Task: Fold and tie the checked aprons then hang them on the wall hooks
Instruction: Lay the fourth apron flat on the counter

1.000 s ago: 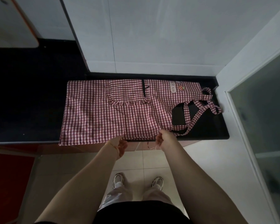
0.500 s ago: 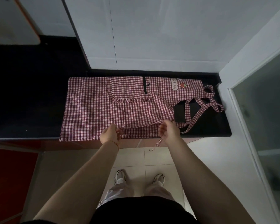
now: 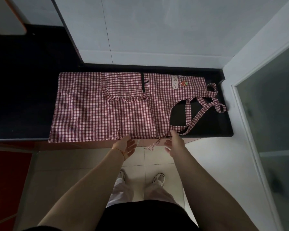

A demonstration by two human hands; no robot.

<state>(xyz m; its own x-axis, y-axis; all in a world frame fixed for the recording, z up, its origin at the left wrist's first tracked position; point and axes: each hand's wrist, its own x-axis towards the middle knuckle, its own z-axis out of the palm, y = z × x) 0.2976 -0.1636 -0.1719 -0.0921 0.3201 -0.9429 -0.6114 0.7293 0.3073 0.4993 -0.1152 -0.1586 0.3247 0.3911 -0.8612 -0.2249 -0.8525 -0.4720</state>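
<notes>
A red-and-white checked apron (image 3: 97, 112) lies spread flat on the black counter (image 3: 212, 129), its bib with a strawberry patch to the right and its neck straps (image 3: 202, 110) looped over the counter's right end. A thin tie string (image 3: 153, 145) dangles over the front edge between my hands. My left hand (image 3: 126, 145) hovers with straight fingers just below the apron's near hem, holding nothing. My right hand (image 3: 174, 142) is also spread, fingertips touching the hem near the strap.
White wall panels (image 3: 157, 30) rise behind the counter. A glass door with a white frame (image 3: 265, 114) stands at the right. A red cabinet front (image 3: 8, 172) is at lower left. My feet stand on pale floor tiles (image 3: 73, 172).
Both hands had pinched the near hem and lifted it over the apron; now they have let go and drawn back to the front edge with fingers spread, the cloth lying flat.
</notes>
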